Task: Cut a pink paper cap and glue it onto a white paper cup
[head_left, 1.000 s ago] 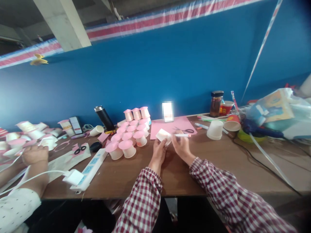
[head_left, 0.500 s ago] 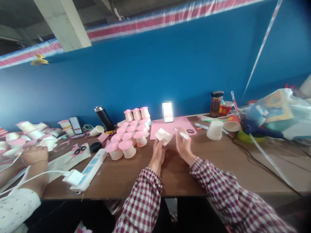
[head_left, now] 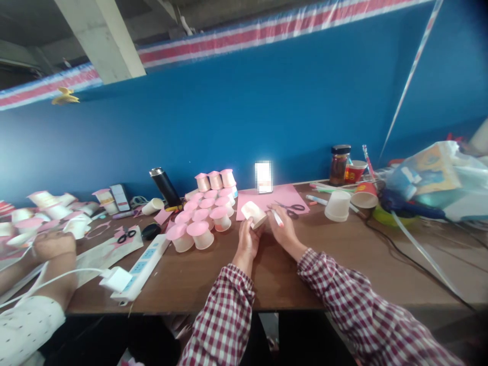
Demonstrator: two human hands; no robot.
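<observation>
My left hand (head_left: 248, 240) is closed around a white paper cup (head_left: 253, 213), which tilts so that one end faces up and to the left. Close to the cup's right side, my right hand (head_left: 285, 230) grips a white marker pen (head_left: 277, 218) with an orange-red end. Just beyond my hands lies a sheet of pink paper (head_left: 246, 199), and black-handled scissors (head_left: 297, 207) rest on it. To the left of my left hand stand several paper cups topped with pink discs (head_left: 201, 231), some stacked at the back.
A lit phone (head_left: 264, 178) stands at the blue wall. A power strip (head_left: 139, 269) and a co-worker's hand (head_left: 55, 246) are on the left. An upturned white cup (head_left: 337, 206), a dark jar (head_left: 339, 165), pens and a plastic bag (head_left: 434, 170) sit on the right.
My right hand has moved left and lower, bringing the marker pen closer to the cup. The cup has turned in my left hand, and more of the scissors shows.
</observation>
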